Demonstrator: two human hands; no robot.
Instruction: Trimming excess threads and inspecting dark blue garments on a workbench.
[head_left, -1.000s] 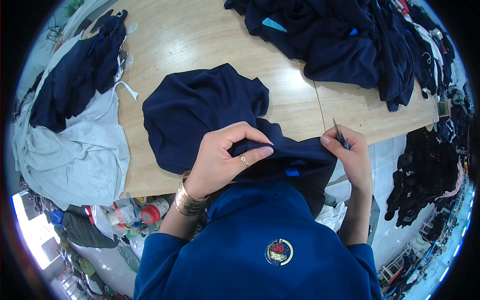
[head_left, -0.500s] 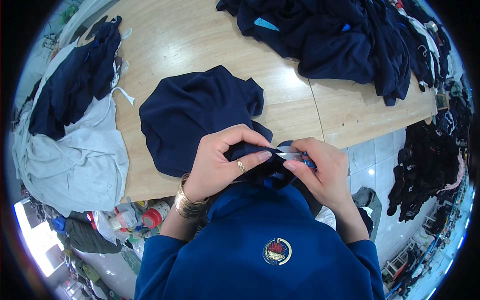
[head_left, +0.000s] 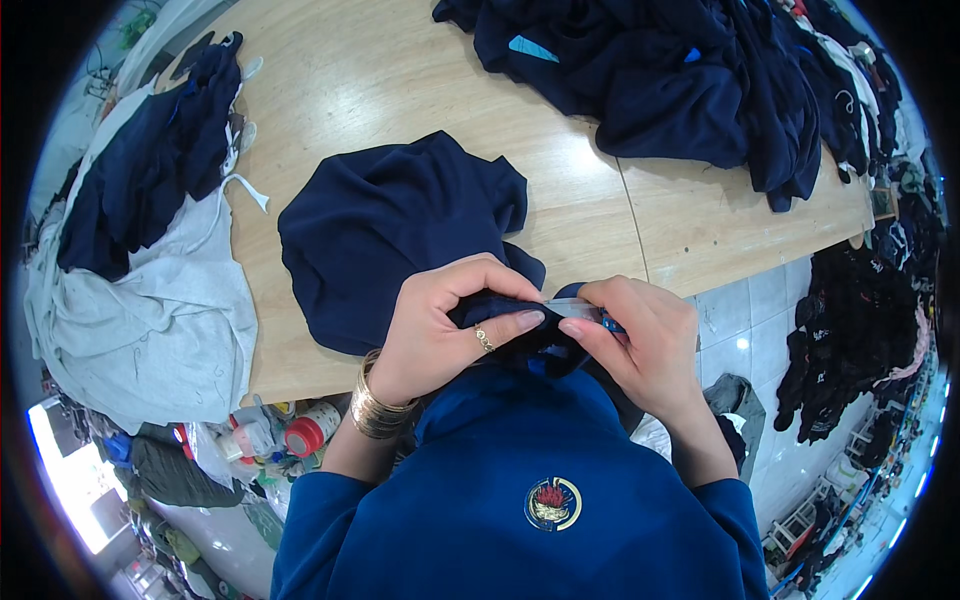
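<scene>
A navy blue garment [head_left: 395,230] lies bunched on the table's near edge, and part of it comes toward my body. My left hand [head_left: 440,325] pinches a fold of this garment between thumb and fingertips. My right hand [head_left: 645,345] is closed on small thread snips [head_left: 573,310], with a bit of blue handle showing by the palm. The pale metal blades point left and meet the fabric just beside my left thumb tip. What lies between the blade tips is too small to make out.
On the wooden table [head_left: 330,90], a large navy pile [head_left: 660,95] lies at the far right. Light grey cloth [head_left: 160,330] and a navy piece [head_left: 150,170] hang over the left edge. Below are a red-and-white container [head_left: 312,430] and dark clothes [head_left: 850,340] on the tiled floor.
The snips' blades stood apart half a second ago and now look closed together at the fabric. Both hands have shifted only slightly.
</scene>
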